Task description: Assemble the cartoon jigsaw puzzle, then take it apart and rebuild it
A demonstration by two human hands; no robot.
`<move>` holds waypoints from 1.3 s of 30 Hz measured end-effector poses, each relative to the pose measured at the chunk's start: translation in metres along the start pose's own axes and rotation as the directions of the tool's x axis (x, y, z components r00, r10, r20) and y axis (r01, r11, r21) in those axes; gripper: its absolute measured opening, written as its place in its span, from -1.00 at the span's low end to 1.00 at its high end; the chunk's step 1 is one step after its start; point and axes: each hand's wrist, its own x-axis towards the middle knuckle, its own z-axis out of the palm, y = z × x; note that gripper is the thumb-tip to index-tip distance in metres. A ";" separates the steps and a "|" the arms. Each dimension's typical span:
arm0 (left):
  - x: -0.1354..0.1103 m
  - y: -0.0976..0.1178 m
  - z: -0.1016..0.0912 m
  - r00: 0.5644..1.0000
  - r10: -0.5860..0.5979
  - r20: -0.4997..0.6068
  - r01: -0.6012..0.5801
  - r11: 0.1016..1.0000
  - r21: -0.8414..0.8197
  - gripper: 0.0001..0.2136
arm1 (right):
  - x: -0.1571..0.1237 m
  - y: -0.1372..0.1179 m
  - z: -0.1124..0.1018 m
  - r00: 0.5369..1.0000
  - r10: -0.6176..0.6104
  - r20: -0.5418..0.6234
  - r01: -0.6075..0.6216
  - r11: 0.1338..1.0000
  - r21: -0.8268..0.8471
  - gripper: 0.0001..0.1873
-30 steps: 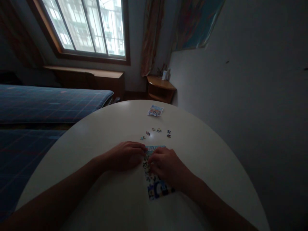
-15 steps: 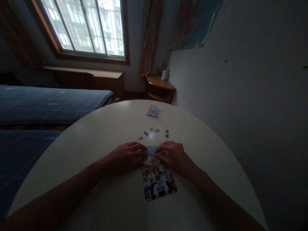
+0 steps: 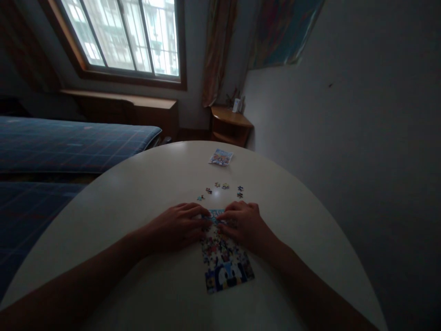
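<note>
A partly covered jigsaw puzzle [image 3: 225, 262] lies on the white round table, with a blue dog face at its near end and blue lettering at its far end. My left hand [image 3: 181, 227] rests along the puzzle's upper left edge, its fingers stretched out and touching it. From the other side, my right hand [image 3: 241, 225] bends over the upper right part. Its thumb and index fingertips touch the puzzle a little apart, and I see no piece between them. Both hands hide parts of the far end. Beyond the fingers lie several loose puzzle pieces [image 3: 225, 186].
A small printed picture sheet [image 3: 221, 157] lies near the far edge of the white table [image 3: 165, 179]. Left of the table is a bed with a blue checked mattress [image 3: 76, 142]. A wooden corner cabinet [image 3: 230, 117] stands behind, and a wall [image 3: 330, 147] runs along the right.
My right hand's fingertips have shifted slightly left along the puzzle's top. My left hand stays about where it was. The view has tilted a little.
</note>
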 end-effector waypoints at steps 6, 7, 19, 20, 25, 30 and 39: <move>-0.001 -0.003 0.002 1.000 0.002 -0.026 -0.002 1.000 -0.020 -0.76 | 0.000 0.002 -0.001 0.999 -0.049 0.015 0.049 0.999 -0.020 -0.85; -0.001 -0.003 0.002 1.000 0.002 -0.023 -0.003 1.000 -0.015 -0.76 | 0.000 0.003 -0.001 0.998 -0.061 0.015 0.061 0.998 -0.017 -0.84; 0.000 -0.002 0.002 1.000 -0.003 0.007 0.003 1.000 0.026 -0.77 | 0.001 0.002 -0.007 0.983 -0.179 0.042 0.183 0.975 -0.124 -0.87; 0.000 -0.002 0.002 1.000 -0.004 0.010 0.004 1.000 0.026 -0.77 | 0.002 0.002 -0.008 0.981 -0.189 0.052 0.194 0.972 -0.129 -0.87; 0.000 -0.002 0.003 1.000 -0.007 -0.001 0.007 1.000 0.018 -0.78 | 0.004 0.001 -0.009 0.969 -0.232 0.089 0.244 0.955 -0.170 -0.82; 0.001 -0.001 0.001 1.000 -0.008 0.003 0.008 1.000 0.023 -0.78 | 0.005 0.000 -0.009 0.951 -0.282 0.130 0.307 0.916 -0.258 -0.86; 0.001 -0.002 0.004 1.000 -0.012 -0.004 0.013 0.999 0.034 -0.77 | 0.008 0.004 -0.009 0.920 -0.352 0.174 0.389 0.877 -0.281 -0.86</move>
